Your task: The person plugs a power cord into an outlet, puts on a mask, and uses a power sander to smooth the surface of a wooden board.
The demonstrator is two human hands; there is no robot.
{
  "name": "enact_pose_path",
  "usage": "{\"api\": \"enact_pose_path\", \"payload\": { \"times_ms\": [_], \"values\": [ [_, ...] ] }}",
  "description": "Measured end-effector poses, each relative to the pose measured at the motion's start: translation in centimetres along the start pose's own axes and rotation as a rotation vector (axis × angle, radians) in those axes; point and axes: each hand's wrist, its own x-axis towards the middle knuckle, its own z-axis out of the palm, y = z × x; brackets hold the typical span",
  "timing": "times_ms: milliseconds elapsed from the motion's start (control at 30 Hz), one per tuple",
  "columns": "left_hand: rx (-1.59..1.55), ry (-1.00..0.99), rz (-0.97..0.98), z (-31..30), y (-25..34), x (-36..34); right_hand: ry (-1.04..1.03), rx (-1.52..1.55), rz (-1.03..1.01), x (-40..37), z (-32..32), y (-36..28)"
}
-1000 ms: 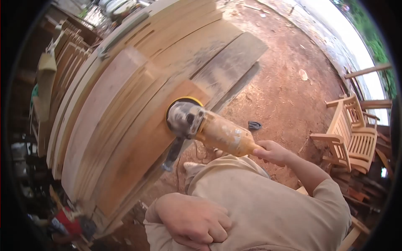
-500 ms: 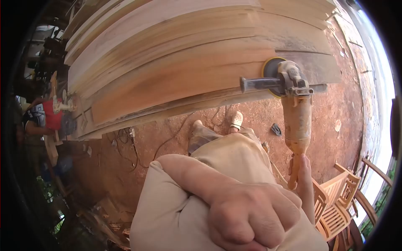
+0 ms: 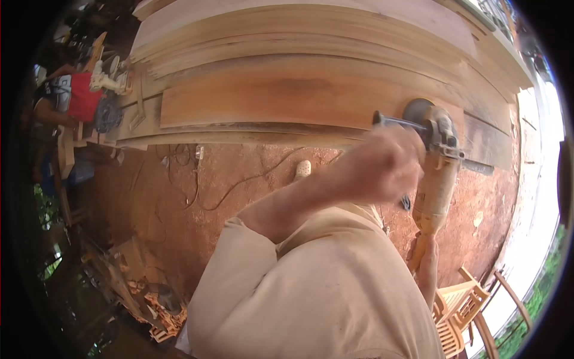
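Right hand (image 3: 426,264) clamped on sander (image 3: 435,179) tail, disc on board stack (image 3: 287,99). Left hand (image 3: 382,167) blurred beside side handle (image 3: 391,121), grip unclear. Risk: loose one-handed hold could let disc kick and gouge wood.

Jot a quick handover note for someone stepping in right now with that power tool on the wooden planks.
Left hand: raised in front of the grinder's side handle; too blurred to tell whether it grips.
Right hand: closed round the tail of the grinder.
Things: the disc lies on the front plank, near its right end.
Done: that plank looks smooth and reddish left of the disc.
Left: probably the right end and the greyer board beyond.
Mind the cable on the ground.
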Motion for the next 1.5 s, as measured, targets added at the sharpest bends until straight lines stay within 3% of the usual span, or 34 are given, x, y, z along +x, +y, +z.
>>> {"api": "enact_pose_path", "payload": {
  "times_ms": [67,133,200,267,467,500,567,700,767,800,1000,1167,1267,1500],
  "values": [
    [0.746,0.004,-0.089,-2.2,-3.5,-2.5,-0.114,-0.144,-0.028,-0.5,2.3,0.3],
    [0.770,-0.169,-0.302,-4.0,-6.0,-6.5,-0.064,-0.144,-0.008,-1.2,5.5,0.3],
    [0.862,-0.464,-0.658,-7.0,-4.2,-6.0,-0.232,-0.239,0.020,-1.6,7.8,0.2],
    [0.800,-0.520,-0.817,-9.1,-5.1,-7.5,-0.330,-0.300,0.091,-1.8,10.2,0.2],
    [0.873,-0.390,-1.023,-15.9,-4.3,-13.7,-0.485,-0.689,-0.114,-2.2,18.4,-3.2],
    [0.807,-0.315,-1.057,-16.8,-4.0,-14.4,-0.473,-0.680,-0.112,-1.5,19.5,-4.1],
    [0.777,-0.191,-1.133,-18.7,-4.2,-16.2,-0.686,-0.888,0.029,0.4,21.5,-5.7],
    [0.863,-0.053,-1.170,-21.4,-5.5,-18.2,-0.809,-0.820,-0.049,2.3,23.9,-5.7],
    [0.883,-0.087,-1.201,-20.6,-5.2,-16.7,-0.908,-0.780,-0.186,3.1,23.2,-5.0],
    [0.912,-0.088,-1.249,-20.4,-5.1,-15.9,-0.886,-0.764,-0.182,3.0,22.5,-5.2],
    [0.906,-0.208,-1.128,-12.2,-5.9,-9.6,-0.774,-0.776,-0.022,1.9,14.7,-6.7],
    [0.852,-0.413,-1.039,-3.9,-7.4,-2.0,-0.462,-0.546,-0.041,0.3,7.6,-4.0],
    [0.865,-0.528,-0.942,1.2,-8.0,2.4,-0.418,-0.482,0.107,-0.2,4.3,-5.2],
    [0.821,-0.766,-0.715,13.8,-8.7,10.7,-0.205,-0.111,0.148,-1.5,-2.9,-1.9]
  ]
}}
